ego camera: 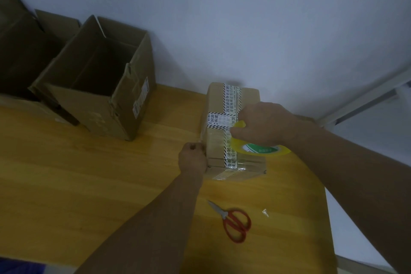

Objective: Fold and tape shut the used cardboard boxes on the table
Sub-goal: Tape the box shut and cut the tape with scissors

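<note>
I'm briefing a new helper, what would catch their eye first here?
The small taped box mid-table: the right hand holds a yellow tape roll on top, the left hand pinches the tape end at its left edge. Next, red-handled scissors nearer the person and a big open box at left.

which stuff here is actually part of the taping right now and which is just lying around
In the job: small box, crossed with printed tape; yellow tape roll, held on it by the right hand; tape end, pinched by the left hand at the box's left edge.

Lying about: red scissors; clear scrap; open box, flaps up; darker boxes, far left.
</note>
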